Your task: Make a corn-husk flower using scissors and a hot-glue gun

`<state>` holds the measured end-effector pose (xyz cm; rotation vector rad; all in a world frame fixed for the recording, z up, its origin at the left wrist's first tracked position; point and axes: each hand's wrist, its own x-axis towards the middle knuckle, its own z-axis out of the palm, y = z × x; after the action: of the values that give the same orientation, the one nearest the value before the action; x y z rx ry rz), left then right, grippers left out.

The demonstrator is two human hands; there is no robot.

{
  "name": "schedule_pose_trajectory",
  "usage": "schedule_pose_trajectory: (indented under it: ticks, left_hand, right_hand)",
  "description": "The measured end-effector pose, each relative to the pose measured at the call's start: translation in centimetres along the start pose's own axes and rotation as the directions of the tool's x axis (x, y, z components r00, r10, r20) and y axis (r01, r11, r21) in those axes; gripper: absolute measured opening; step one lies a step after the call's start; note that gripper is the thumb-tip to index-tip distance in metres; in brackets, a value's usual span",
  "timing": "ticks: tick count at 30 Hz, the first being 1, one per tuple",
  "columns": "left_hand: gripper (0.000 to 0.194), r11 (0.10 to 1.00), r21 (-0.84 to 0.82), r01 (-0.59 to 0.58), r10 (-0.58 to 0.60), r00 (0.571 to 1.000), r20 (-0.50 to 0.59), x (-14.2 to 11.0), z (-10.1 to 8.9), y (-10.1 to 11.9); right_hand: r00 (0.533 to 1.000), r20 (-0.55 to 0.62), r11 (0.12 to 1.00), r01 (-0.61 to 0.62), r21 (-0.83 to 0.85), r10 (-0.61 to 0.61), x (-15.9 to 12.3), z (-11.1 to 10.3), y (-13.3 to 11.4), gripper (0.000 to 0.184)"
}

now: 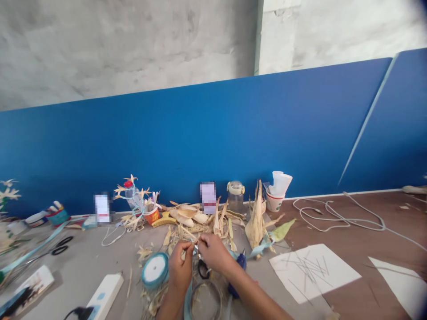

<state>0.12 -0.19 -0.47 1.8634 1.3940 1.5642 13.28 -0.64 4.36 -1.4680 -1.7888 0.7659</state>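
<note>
My left hand (180, 264) and my right hand (213, 253) meet over the middle of the desk, fingertips pinched close together. Something thin and pale seems to be between them, too small to name. Just behind them lies a heap of dried corn husks (187, 215). A spool of blue ribbon (155, 270) rests left of my left hand. Under my right forearm, a blue glue gun (240, 262) is partly covered. Black scissor handles (203, 269) and a ring-shaped roll (206, 300) show between my forearms, among husk scraps.
A white power strip (106, 295) and black scissors (62, 246) lie left. Along the blue partition (200, 133) stand a glass jar (235, 198), a paper cup (275, 202) and an orange cup (152, 216). Right are a white sheet (293, 280) with thin wires and a white cable (356, 221).
</note>
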Motion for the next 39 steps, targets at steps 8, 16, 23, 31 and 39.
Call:
schedule_pose_trajectory:
  ticks: [8,16,23,31,39]
  left_hand:
    - [0.026,0.998,-0.047,0.04,-0.039,0.999,0.004,-0.07,-0.1,0.33]
    - [0.027,0.99,-0.097,0.106,-0.107,0.994,0.003,-0.15,0.09,0.5]
    - [0.025,0.996,-0.076,0.053,-0.052,0.999,0.009,-0.15,-0.05,0.79]
    - [0.027,0.993,-0.091,0.073,-0.07,0.997,0.039,0.03,-0.19,0.17]
    - [0.025,0.999,-0.05,0.013,-0.011,0.999,0.048,-0.09,-0.24,0.16]
  right_hand:
    - [0.998,0.023,0.995,0.055,0.08,-0.057,0.02,0.07,0.11,0.031]
    - [1.0,-0.024,0.995,0.012,0.1,-0.009,0.19,0.46,0.28,0.031]
    - [0.999,-0.031,0.988,-0.003,0.154,0.008,0.17,0.44,0.46,0.024]
    - [1.0,-0.003,0.982,-0.006,0.187,0.007,0.43,0.74,0.81,0.035]
    - [0.999,0.018,0.986,-0.054,0.157,0.051,0.11,0.42,0.54,0.042]
